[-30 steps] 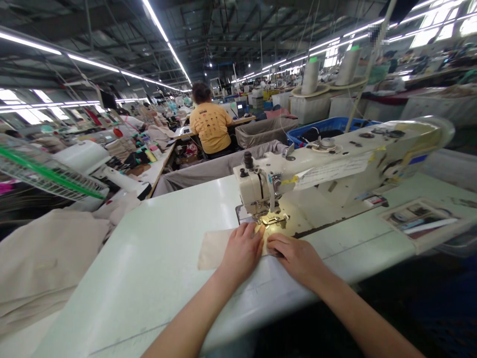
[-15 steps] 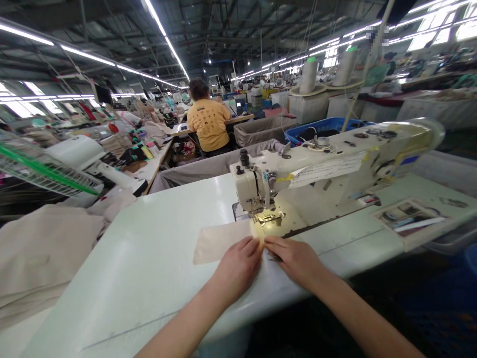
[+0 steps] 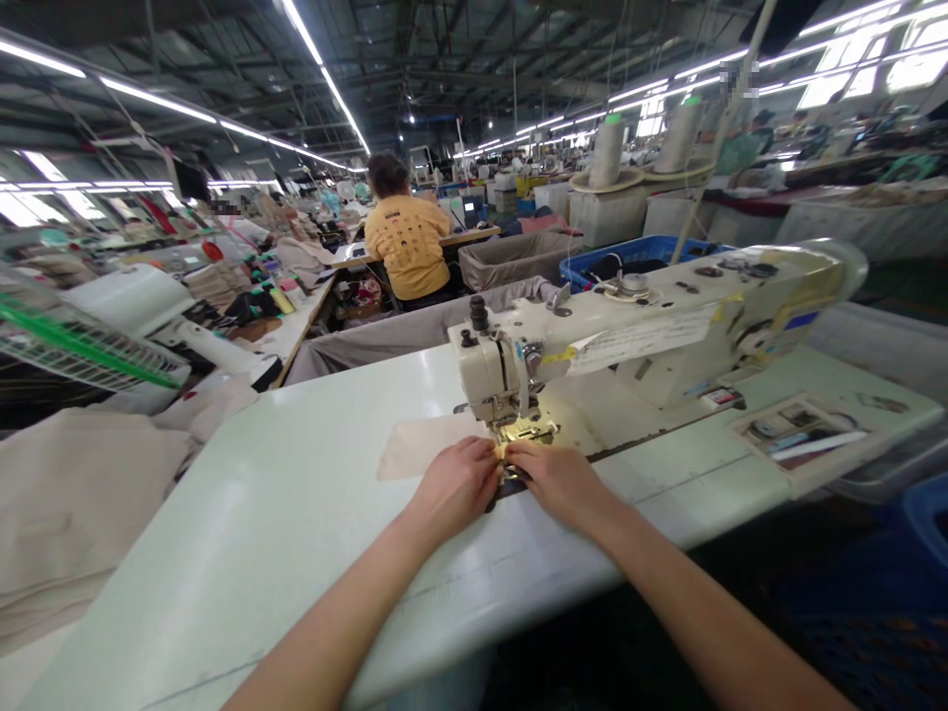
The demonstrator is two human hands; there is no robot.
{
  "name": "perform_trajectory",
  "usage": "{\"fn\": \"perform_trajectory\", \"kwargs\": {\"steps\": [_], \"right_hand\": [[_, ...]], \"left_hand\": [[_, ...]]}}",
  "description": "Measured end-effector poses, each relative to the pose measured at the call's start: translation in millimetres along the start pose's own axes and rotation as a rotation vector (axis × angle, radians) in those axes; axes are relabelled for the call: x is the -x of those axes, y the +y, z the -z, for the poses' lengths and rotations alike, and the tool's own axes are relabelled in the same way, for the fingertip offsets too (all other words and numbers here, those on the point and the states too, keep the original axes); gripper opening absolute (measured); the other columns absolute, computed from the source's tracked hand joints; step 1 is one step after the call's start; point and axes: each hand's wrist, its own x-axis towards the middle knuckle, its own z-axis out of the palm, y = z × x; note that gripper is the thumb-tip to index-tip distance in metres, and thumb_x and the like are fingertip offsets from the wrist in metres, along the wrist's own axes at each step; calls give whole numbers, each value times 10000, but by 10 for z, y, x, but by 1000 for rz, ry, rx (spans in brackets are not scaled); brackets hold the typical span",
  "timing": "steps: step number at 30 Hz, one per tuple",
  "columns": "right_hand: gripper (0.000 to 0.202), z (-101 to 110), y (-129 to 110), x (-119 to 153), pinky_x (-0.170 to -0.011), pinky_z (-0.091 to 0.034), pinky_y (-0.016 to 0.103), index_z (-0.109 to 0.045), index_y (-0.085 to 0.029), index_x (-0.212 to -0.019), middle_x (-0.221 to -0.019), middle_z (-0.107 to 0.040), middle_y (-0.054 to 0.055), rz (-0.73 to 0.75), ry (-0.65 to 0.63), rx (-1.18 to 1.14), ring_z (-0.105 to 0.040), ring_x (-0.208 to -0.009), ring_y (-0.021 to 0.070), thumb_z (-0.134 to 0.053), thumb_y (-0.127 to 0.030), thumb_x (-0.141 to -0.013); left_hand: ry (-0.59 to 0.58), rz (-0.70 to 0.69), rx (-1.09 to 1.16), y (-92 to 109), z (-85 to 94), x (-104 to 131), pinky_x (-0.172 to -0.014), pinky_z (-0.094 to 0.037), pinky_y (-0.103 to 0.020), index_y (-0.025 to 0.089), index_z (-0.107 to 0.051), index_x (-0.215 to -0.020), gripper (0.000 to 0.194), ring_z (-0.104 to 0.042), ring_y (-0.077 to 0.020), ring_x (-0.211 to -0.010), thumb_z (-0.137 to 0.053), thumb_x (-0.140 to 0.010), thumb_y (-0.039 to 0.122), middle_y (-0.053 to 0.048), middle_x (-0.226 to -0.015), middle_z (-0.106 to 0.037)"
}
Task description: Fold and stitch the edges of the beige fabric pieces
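Observation:
A cream fabric piece [image 3: 415, 446] lies flat on the pale green table [image 3: 296, 494], its right end at the needle area of the white sewing machine [image 3: 485, 380]. My left hand [image 3: 460, 479] is closed on the fabric's near right edge, fingertips just in front of the presser foot. Close beside it, my right hand [image 3: 555, 476] pinches at the same edge, its fingertips nearly touching the left ones. The machine's lamp lights the spot yellow. The fingers partly cover the fabric there.
Piled cream fabric [image 3: 66, 494] and a white fan [image 3: 125, 296] stand left. A tray of tools [image 3: 804, 434] is set into the table at right. Behind the machine are a blue basket [image 3: 644, 259] and thread cones [image 3: 607, 153]. A person in yellow [image 3: 407, 242] sits ahead.
Both hands have moved forward, closer to the presser foot, and the fabric has shifted away from the near table edge with them. The whole view has shifted slightly.

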Motion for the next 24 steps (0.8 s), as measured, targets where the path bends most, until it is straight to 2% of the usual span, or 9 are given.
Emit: {"fn": "perform_trajectory", "kwargs": {"steps": [7,15,24], "right_hand": [[341,-19,11,-5,-978,-494,320,-708,-197,-1149,-1302,-667,70,8,29,-16,-645,-1137,223,-481,-53,-941],[479,-140,3,112,-1057,-469,361,-673,-181,-1256,-1374,-627,74,-17,88,-52,-610,-1216,231,-466,7,-866],[464,-164,13,104,-1068,-464,369,-675,-172,-1248,-1377,-625,76,-13,83,-33,-607,-1223,234,-458,-5,-874]], "left_hand": [[9,8,17,-134,36,-93,-908,-546,-374,180,-690,-961,231,-627,-226,-1005,-469,-1000,235,-91,-1020,-682],[73,12,56,-143,-29,-16,-987,-528,-411,159,-642,-1171,249,-601,-241,-1119,-478,-994,224,-110,-1186,-671],[85,-3,42,-138,-38,-17,-993,-532,-423,172,-650,-1165,253,-606,-245,-1139,-473,-987,205,-114,-1204,-673]]}}
